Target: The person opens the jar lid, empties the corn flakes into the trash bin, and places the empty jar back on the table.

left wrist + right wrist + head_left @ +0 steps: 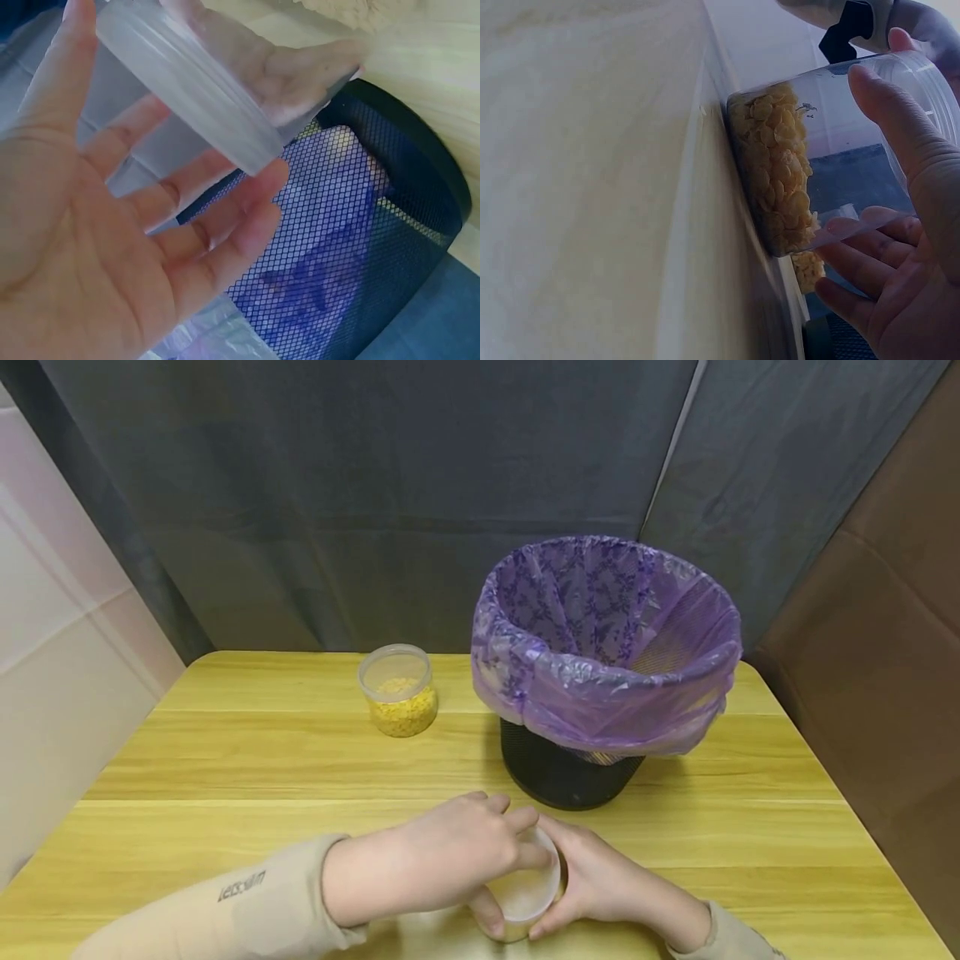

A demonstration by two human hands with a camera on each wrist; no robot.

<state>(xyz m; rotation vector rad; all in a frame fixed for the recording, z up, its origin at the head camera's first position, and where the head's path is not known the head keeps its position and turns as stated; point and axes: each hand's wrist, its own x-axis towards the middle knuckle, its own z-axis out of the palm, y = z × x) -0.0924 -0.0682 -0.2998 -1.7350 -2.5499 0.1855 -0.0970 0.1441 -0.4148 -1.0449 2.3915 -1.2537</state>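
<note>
Low at the table's front, a clear plastic jar (pixel 840 127) stands upright with yellow flakes (pixel 776 172) in its lower part. My right hand (pixel 600 877) holds its side, thumb on one side and fingers on the other. Over the top, my left hand (pixel 457 856) grips the round translucent lid (pixel 187 86) at its rim, fingers and thumb spread around it. The lid appears to sit at the jar's mouth; whether it is loose I cannot tell. Farther back stands a second clear jar (pixel 402 714), partly filled with yellow flakes.
Behind my right hand, a black mesh bin (pixel 570 772) stands on the wooden table (pixel 285 760). A purple patterned bag (pixel 607 702) lines it and folds over its rim. A dark grey curtain (pixel 337 502) hangs behind the table.
</note>
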